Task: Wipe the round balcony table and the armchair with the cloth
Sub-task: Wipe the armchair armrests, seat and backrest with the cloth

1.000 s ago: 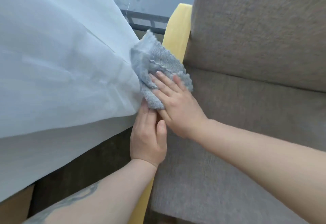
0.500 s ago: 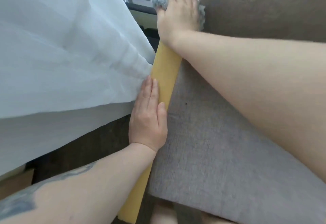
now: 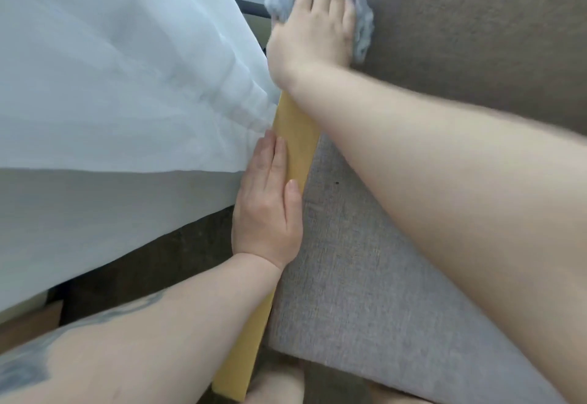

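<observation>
Grey fleecy cloth [image 3: 362, 27] lay under the flat, straight-fingered right hand [image 3: 313, 30], pressed on the far end of the armchair's yellow wooden armrest [image 3: 297, 146]. The left hand [image 3: 266, 209], also flat, rested nearer along it, beside the curtain [image 3: 127, 86]. Armchair wiping seemed underway; next probably a stroke back along the armrest.

Your left hand [image 3: 266, 209], centre of the frame, and your right hand [image 3: 314, 31], upper centre, are both bare: no gloves, rings or watch show. Both forearms are uncovered, with no sleeve reaching into view. Your left forearm, lower left of the frame, bears a dark grey-blue tattoo [image 3: 28, 368] whose curved strokes run toward the wrist; its design is cut off by the frame edge.
</observation>
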The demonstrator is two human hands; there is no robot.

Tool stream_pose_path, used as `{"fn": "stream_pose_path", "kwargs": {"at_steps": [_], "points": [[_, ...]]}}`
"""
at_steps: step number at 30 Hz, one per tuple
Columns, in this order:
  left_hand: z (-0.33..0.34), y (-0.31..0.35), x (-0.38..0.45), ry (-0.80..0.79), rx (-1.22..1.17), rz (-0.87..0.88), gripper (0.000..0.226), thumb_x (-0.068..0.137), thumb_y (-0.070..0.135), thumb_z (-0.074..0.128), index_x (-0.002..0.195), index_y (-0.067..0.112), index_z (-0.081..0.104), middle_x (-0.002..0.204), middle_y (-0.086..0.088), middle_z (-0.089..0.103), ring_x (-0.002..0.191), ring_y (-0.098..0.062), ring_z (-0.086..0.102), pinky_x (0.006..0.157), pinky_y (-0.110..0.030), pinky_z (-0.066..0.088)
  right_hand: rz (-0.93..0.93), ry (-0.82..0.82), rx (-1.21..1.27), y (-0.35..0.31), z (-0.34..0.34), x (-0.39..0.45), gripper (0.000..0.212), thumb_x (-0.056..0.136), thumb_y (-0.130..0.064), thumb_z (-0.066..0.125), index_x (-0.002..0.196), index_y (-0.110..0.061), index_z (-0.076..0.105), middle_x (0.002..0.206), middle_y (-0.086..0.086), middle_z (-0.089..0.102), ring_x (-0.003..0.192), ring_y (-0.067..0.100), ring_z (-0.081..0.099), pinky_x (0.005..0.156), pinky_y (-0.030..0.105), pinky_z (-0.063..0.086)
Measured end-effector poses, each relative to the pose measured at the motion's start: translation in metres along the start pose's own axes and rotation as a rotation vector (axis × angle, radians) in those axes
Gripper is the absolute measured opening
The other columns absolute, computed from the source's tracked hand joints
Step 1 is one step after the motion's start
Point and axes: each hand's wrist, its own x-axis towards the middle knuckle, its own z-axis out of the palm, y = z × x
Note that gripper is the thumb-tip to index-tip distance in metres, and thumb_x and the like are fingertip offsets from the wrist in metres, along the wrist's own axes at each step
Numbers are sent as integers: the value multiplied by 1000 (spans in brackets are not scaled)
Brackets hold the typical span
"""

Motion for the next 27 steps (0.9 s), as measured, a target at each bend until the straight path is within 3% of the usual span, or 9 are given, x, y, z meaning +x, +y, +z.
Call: {"fn": "stream_pose_path", "kwargs": {"at_steps": [4, 6, 7, 8, 12, 15, 17, 22, 27], "points": [[0, 0, 2, 6, 6, 9, 51, 97, 20, 29, 142, -1, 39, 152, -15, 32, 143, -22, 27, 116, -41, 27, -137, 50, -34, 18, 12, -17, 67, 98, -39, 32, 152, -7, 9, 158, 18, 12, 147, 27, 7, 118, 38, 7], [-1, 1, 0, -10, 6, 4, 52, 97, 21, 29, 143, -1, 37, 153, -14, 30, 144, -22, 26, 116, -40, 26, -151, -240, 125, 7, -2, 15, 59, 90, -32, 55, 141, -7, 38, 129, 16, 49, 118, 30, 45, 100, 37, 34], [-1, 2, 0, -18, 0, 1, 52, 97, 21, 28, 144, 0, 36, 154, -13, 29, 144, -21, 25, 117, -40, 26, -155, -457, 164, 5, 0, 26, 58, 79, -26, 70, 130, -9, 50, 109, 10, 55, 97, 28, 50, 87, 34, 40], [-1, 2, 0, -22, -7, 3, 52, 98, 21, 28, 144, 0, 36, 154, -12, 28, 144, -21, 24, 116, -40, 26, -176, -463, 146, 2, 7, 37, 61, 70, -21, 78, 125, -10, 53, 105, 7, 56, 95, 26, 50, 87, 34, 39], [0, -1, 0, -4, -53, 0, 52, 98, 22, 28, 144, -1, 36, 154, -14, 30, 144, -23, 26, 115, -44, 28, -95, 49, 283, 13, 5, -28, 60, 91, -26, 43, 148, -11, 28, 155, 9, 25, 145, 22, 16, 118, 33, 5], [-1, -4, 3, -28, -152, 53, 52, 95, 12, 41, 142, -7, 34, 150, -20, 34, 142, -30, 30, 112, -51, 30, -206, 16, 561, 32, 25, -128, 65, 87, -18, 45, 149, -9, 28, 158, 11, 19, 147, 21, 9, 120, 41, 9], [0, -5, 6, -20, -112, 63, 51, 95, 8, 42, 143, -7, 34, 150, -21, 33, 142, -31, 29, 114, -49, 27, -220, -23, 649, 39, 27, -113, 65, 85, -15, 44, 149, -11, 30, 158, 10, 18, 147, 21, 8, 119, 44, 14], [0, -2, 1, -15, -31, 47, 54, 97, 21, 26, 143, -5, 34, 153, -19, 29, 143, -27, 26, 118, -36, 20, 55, 117, 961, 25, 21, -48, 63, 84, -15, 43, 146, -7, 36, 155, 17, 26, 145, 28, 15, 118, 30, 8], [0, -1, 3, -10, -22, 82, 61, 97, 32, 24, 143, -6, 35, 153, -22, 27, 143, -30, 26, 118, -39, 22, 210, -82, 1437, 47, 26, -144, 41, 98, -9, 43, 139, -6, 44, 143, 10, 45, 137, 17, 36, 116, 33, 24]]}}
